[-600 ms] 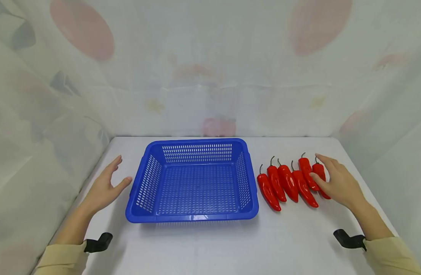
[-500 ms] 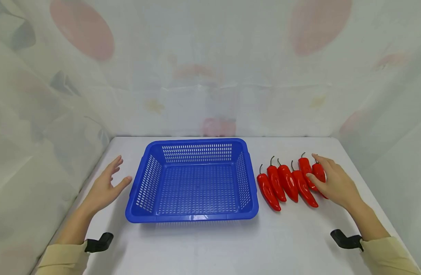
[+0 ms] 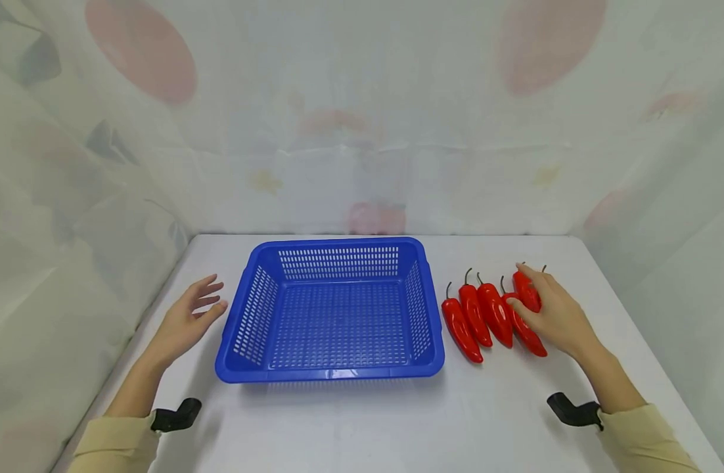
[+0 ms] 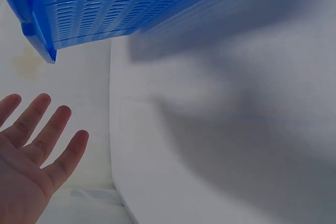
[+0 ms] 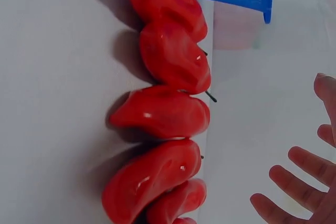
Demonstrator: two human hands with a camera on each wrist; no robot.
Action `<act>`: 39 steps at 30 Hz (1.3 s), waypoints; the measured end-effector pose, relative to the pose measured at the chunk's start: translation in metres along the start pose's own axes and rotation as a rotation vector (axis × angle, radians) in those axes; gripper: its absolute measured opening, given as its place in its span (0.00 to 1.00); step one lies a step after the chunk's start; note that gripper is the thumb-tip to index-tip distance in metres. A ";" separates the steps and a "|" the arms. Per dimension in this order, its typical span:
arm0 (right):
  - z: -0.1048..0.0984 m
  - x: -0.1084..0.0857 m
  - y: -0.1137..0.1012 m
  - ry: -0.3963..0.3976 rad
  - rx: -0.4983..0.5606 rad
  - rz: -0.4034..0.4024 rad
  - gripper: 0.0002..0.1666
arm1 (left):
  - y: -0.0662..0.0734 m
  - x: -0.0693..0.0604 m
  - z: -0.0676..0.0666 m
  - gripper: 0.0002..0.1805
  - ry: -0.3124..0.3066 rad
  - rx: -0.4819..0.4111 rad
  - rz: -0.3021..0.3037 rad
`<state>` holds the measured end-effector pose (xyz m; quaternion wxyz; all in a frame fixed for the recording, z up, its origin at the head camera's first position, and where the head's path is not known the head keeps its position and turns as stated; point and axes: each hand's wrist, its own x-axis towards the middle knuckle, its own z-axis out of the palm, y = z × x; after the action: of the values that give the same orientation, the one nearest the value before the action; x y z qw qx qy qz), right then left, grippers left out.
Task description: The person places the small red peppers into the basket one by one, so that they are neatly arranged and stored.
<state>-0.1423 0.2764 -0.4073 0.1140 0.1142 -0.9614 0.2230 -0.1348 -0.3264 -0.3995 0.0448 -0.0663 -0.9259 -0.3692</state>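
My right hand [image 3: 556, 320] hovers over the right end of a row of several shiny red chili peppers [image 3: 495, 315], thumb and fingers spread apart, with nothing held. It covers most of the rightmost pepper, whose stem shows behind it. In the right wrist view its fingers stand apart from the peppers [image 5: 163, 114]. On the other side, my left hand [image 3: 187, 320] is raised by the left wall of a blue plastic basket [image 3: 338, 322], fingers spread and holding nothing. The left wrist view shows a gap between that hand and the basket [image 4: 94, 9]. No pepper lies in the basket.
The basket and peppers are on a white table [image 3: 368, 427], the peppers just right of the basket. Pale patterned cloth [image 3: 350, 131] hangs behind and on both sides. Black devices [image 3: 177, 415] are strapped at both wrists.
My right hand has moved left over the peppers, uncovering the table at its right. My left hand has shifted very slightly, its fingers spreading more. The basket and the peppers have not moved.
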 end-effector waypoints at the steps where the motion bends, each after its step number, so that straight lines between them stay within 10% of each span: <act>1: 0.001 0.001 -0.001 0.001 0.005 0.000 0.44 | -0.001 0.001 0.000 0.35 -0.001 -0.006 -0.005; 17: 0.030 0.001 -0.019 -0.003 0.097 0.039 0.43 | -0.058 0.010 0.021 0.35 -0.049 -0.165 -0.106; 27: 0.048 -0.003 -0.030 -0.025 0.135 0.033 0.40 | -0.002 0.002 0.016 0.36 -0.107 -0.204 -0.149; 39: 0.064 -0.008 -0.046 -0.052 0.158 0.045 0.39 | 0.003 0.002 0.019 0.35 -0.144 -0.241 -0.182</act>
<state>-0.1328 0.2088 -0.4474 0.0745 0.1068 -0.9458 0.2974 -0.1375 -0.3109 -0.4109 -0.0635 -0.0133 -0.8780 -0.4743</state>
